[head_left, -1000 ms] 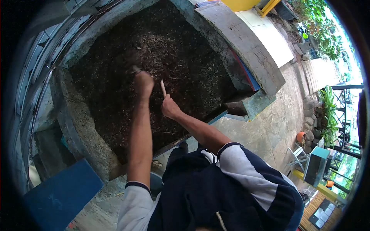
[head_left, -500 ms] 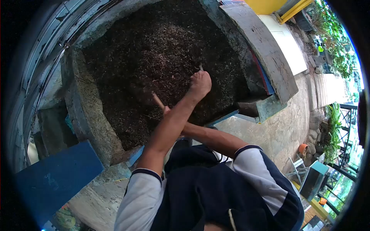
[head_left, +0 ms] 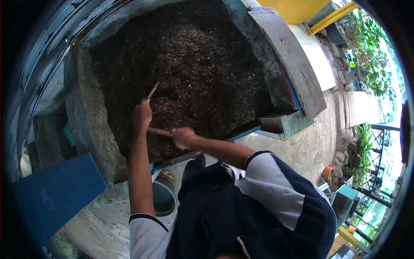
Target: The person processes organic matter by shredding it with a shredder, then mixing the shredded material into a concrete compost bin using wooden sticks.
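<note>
Over the dark soil (head_left: 207, 99) of a raised bed, both my hands are at work. My left hand (head_left: 143, 114) is closed around a thin, slightly curved pale stick (head_left: 153, 90), whose far end points toward the soil. Nearer to me, my right hand (head_left: 183, 137) grips a light brown wooden stick (head_left: 159, 131) that points left, toward my left wrist. Both hands are a little blurred, and the held ends of the sticks are hidden in the fingers. Scattered pale flakes lie on the soil.
A rough concrete wall (head_left: 97, 116) borders the bed at left, and a weathered board (head_left: 289, 52) lies along the right edge. A blue panel (head_left: 56, 198) sits low left. Below the bed's near edge stands a grey bucket (head_left: 164, 200). An orange pot (head_left: 328, 172) is farther right.
My left hand has swept from the right across to the left side of the bed. My arms, crossed before, are now uncrossed. The bucket has come into view.
</note>
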A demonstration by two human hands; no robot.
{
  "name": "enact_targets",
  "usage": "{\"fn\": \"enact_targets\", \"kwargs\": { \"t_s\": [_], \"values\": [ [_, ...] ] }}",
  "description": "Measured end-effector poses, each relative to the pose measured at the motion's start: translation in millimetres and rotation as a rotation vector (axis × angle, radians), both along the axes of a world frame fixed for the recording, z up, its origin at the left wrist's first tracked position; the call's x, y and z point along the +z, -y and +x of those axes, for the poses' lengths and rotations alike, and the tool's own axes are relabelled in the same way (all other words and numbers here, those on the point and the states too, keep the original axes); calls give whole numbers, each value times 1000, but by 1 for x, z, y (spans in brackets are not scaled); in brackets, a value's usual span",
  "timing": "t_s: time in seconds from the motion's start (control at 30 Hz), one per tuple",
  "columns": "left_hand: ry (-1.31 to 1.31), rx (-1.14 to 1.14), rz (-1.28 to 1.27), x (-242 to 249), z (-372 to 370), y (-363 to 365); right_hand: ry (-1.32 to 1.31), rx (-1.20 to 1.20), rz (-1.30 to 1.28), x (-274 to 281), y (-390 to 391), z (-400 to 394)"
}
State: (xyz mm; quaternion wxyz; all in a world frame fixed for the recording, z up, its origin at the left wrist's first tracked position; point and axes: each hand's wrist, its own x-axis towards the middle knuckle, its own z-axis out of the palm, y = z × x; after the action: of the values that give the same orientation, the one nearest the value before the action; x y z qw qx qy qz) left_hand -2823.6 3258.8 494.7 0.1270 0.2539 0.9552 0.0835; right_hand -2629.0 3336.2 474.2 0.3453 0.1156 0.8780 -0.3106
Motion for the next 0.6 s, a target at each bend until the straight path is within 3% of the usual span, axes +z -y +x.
{"fn": "enact_targets", "kwargs": {
  "t_s": [0.07, 0.17, 0.23, 0.27, 0.3, 0.33, 0.4, 0.43, 0.47, 0.53, 0.6],
  "values": [
    [9, 149, -29, 7, 10, 39, -85, -19, 87, -23, -39, 17],
    [1, 416, 83, -1, 26, 106, -90, -110, 52, 0, -74, 38],
    [221, 740, 191, -18, 32, 152, -140, -218, 136, -9, -101, 41],
    [221, 740, 191, -72, 53, 200, -97, -284, 121, 5, -117, 39],
    [444, 1044, 378, -126, 57, 234, -100, -310, 125, 8, -129, 42],
    [673, 1345, 566, -183, 2, 232, -104, -337, 129, 10, -139, 47],
    [456, 1292, 338, -167, 43, 171, -118, -381, 120, 1, -156, 59],
    [512, 1011, 193, -137, 66, 145, -138, -416, 109, -2, -164, 67],
    [517, 1002, 189, -132, 78, 119, -133, -425, 112, -1, -172, 76],
    [292, 825, -119, -129, 96, 68, -133, -615, 122, 7, -181, 98],
    [358, 937, 244, -110, 107, 19, -145, -658, 132, -2, -195, 116]
  ]
}}
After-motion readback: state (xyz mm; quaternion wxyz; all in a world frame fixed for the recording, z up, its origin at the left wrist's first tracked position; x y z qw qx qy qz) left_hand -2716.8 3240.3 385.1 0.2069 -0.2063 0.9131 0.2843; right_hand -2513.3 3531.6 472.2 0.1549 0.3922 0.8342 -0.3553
